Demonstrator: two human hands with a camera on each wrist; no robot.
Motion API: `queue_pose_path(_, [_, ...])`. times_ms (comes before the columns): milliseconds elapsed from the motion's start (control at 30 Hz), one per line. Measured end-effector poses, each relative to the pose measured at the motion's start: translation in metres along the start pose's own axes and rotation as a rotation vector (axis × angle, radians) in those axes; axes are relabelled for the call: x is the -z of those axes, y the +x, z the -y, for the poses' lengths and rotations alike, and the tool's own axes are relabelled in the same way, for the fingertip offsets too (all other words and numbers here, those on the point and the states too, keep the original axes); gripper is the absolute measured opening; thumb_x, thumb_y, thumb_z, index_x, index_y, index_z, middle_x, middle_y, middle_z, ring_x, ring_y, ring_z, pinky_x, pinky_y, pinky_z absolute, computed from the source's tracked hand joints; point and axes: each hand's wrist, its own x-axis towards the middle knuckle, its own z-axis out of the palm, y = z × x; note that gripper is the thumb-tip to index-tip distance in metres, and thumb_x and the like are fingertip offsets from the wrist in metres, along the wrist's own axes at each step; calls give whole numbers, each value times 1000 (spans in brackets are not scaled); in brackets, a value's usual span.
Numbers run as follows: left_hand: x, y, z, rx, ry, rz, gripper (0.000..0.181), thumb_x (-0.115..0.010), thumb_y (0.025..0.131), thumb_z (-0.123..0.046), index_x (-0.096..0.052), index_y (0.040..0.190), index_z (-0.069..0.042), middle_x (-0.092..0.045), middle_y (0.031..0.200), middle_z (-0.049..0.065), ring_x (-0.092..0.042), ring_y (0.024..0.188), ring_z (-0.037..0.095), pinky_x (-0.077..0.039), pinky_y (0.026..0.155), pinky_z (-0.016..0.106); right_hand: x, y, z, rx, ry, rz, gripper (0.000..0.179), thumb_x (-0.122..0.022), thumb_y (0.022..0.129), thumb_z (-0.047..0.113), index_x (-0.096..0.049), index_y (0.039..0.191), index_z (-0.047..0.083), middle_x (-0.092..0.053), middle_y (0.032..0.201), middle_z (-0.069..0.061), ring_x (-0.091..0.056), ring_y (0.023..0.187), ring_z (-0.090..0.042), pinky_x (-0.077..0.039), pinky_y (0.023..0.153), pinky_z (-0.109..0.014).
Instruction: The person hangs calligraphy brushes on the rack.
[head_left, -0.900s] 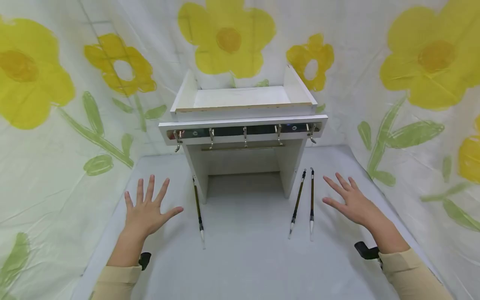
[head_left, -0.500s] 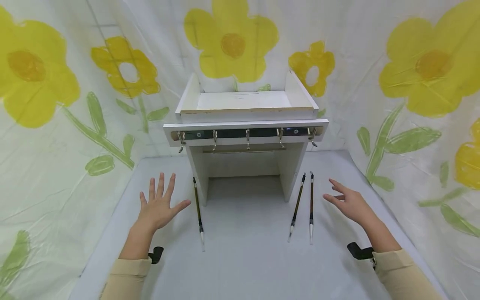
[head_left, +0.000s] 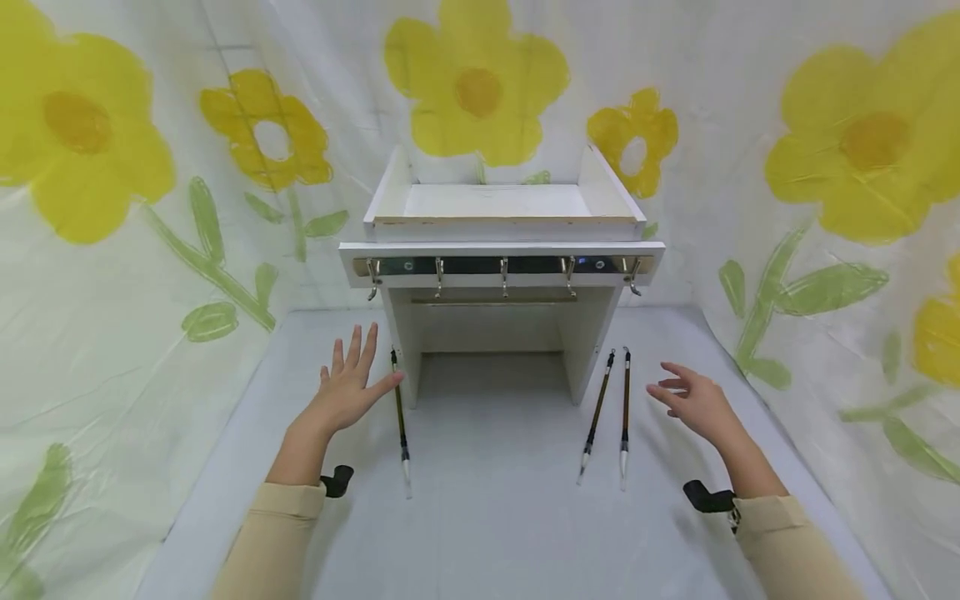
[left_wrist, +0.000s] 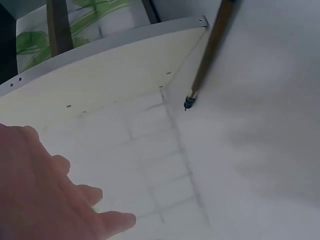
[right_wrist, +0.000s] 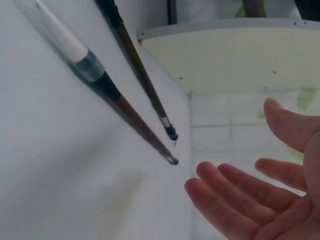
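Observation:
My left hand (head_left: 347, 396) is spread with nothing in it, its thumb overlapping the upper handle of a writing brush (head_left: 401, 421) in the head view. That brush lies left of the white shelf unit (head_left: 487, 229), its capped bristles toward me. On the other side, my right hand (head_left: 697, 404) has its fingers loosely bent and holds nothing. Two more brushes lie between it and the unit: a slanted brush (head_left: 597, 412) and a straighter brush (head_left: 625, 417). In the right wrist view, a clear cap (right_wrist: 65, 37) covers the nearer brush's white tip. Hanging loops end the handles.
Across the unit's front runs a dark rail (head_left: 480, 266) with several metal hooks (head_left: 504, 277). A thin bar (head_left: 495, 302) spans the opening beneath it. The white table (head_left: 495, 517) is backed by a flower-printed curtain (head_left: 525, 83).
My left hand has moved right and forward to the left brush, its fingers still spread. My right hand's fingers have drawn together and bent. The view has shifted slightly; the brushes stay put.

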Motion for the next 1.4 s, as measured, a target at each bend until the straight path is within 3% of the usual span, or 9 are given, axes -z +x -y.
queue_pose_path(133, [-3, 8, -5, -21, -127, 42, 90, -39, 101, -65, 18, 160, -29, 24, 167, 5, 25, 151, 43, 7, 112, 80, -7, -1, -6, -44, 34, 40, 83, -63, 98, 49, -31, 155, -2, -55, 139, -33, -75, 92, -35, -61, 82, -47])
queue_pose_path(367, [-11, 24, -6, -97, -469, 135, 77, -24, 107, -58, 27, 157, -29, 27, 166, 7, 20, 152, 43, 3, 112, 80, -12, 6, -6, -66, 71, 41, 81, -64, 98, 45, -33, 154, -3, -54, 138, -36, -75, 93, -37, -63, 79, -44])
queue_pose_path(600, [-16, 37, -8, -83, -614, 158, 68, -12, 105, -62, 24, 157, -35, 26, 167, 0, 15, 155, 36, -8, 118, 73, -22, 15, -9, -113, 108, 66, 88, -61, 97, 55, -30, 155, -4, -51, 141, -36, -75, 89, -32, -62, 81, -42])
queue_pose_path(833, [-19, 37, -23, 24, -639, 139, 80, -4, 100, -71, 19, 160, -25, 18, 169, 10, 3, 156, 42, -19, 122, 63, -33, 19, -9, -167, 176, 68, 84, -63, 98, 49, -30, 155, -4, -49, 142, -37, -69, 108, -39, -64, 71, -35])
queue_pose_path(1000, [-20, 40, -25, 87, -632, 126, 90, -3, 94, -80, 17, 161, -23, 14, 169, 14, -11, 152, 52, -22, 122, 60, -36, 23, -6, -218, 212, 68, 83, -69, 97, 40, -29, 154, -6, -48, 142, -39, -72, 102, -37, -64, 71, -36])
queue_pose_path(1400, [-17, 35, -28, 103, -650, 119, 90, -3, 94, -80, 13, 162, -23, 9, 170, 14, -9, 154, 47, -23, 122, 57, -50, 34, -6, -318, 179, 62, 82, -73, 94, 34, -32, 150, -11, -47, 142, -39, -76, 88, -28, -63, 75, -37])
